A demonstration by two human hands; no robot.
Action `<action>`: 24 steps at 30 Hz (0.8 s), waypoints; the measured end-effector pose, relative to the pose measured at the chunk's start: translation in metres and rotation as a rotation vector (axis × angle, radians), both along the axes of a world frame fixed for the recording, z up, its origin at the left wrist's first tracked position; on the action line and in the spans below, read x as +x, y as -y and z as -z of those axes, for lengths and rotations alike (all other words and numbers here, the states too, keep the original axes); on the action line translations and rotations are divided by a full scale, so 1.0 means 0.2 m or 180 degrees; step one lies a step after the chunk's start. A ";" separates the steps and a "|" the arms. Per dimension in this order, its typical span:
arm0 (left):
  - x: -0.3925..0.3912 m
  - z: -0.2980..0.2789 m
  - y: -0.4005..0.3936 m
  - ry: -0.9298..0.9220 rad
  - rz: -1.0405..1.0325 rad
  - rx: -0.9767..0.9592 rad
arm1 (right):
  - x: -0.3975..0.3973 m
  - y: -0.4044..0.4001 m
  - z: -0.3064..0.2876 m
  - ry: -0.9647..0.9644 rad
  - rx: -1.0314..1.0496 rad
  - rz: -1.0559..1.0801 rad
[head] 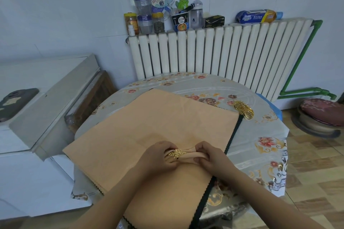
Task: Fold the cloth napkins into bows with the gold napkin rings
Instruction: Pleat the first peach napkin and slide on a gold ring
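A stack of peach cloth napkins (149, 122) lies flat on the round table (264, 135). On top of it, near the front, a folded peach napkin (189, 155) is gathered into a narrow bundle. A gold leaf-shaped napkin ring (176, 154) sits around the bundle's left part. My left hand (158, 156) grips the ring and the cloth at that end. My right hand (210, 156) pinches the bundle's right end. A pile of spare gold rings (243, 110) lies at the stack's far right corner.
The table has a flowered plastic cover. Behind it stands a white radiator (223, 52) with jars, bottles and a wipes pack on top. A white cabinet (46, 98) is at the left, a cushioned stool (320, 115) at the right.
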State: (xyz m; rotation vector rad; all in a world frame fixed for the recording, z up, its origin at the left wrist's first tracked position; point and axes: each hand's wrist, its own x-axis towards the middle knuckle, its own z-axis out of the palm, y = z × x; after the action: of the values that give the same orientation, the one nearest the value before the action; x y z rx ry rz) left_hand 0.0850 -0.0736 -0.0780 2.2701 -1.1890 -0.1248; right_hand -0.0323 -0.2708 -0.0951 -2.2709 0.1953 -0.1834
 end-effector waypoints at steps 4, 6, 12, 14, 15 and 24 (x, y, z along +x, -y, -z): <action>0.00 0.09 -0.06 0.0685 -0.0263 -0.0373 | 0.01 0.00 -0.02 -0.0018 -0.0237 -0.0154; -0.02 0.08 -0.08 0.0267 -0.0370 -0.0852 | 0.03 -0.02 -0.02 0.0272 -0.0799 -0.0216; -0.04 0.08 -0.09 -0.0831 -0.0668 -0.1175 | 0.18 -0.17 -0.03 0.0434 -0.1319 -0.0574; -0.02 0.09 -0.10 -0.0912 -0.0781 -0.1102 | 0.19 -0.18 -0.01 0.0424 -0.1007 -0.0548; -0.01 0.09 -0.11 -0.0940 -0.0832 -0.1059 | 0.19 -0.17 -0.01 0.0464 -0.0843 -0.0532; -0.13 0.16 -0.17 0.0483 -0.0277 -0.1173 | 0.18 -0.21 0.03 0.0481 -0.0479 0.0001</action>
State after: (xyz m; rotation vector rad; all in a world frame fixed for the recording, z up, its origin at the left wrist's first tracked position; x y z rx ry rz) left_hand 0.0581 -0.0391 -0.1106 2.0259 -1.0826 0.2826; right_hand 0.0035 -0.2291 -0.1008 -2.3938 0.1053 -0.3798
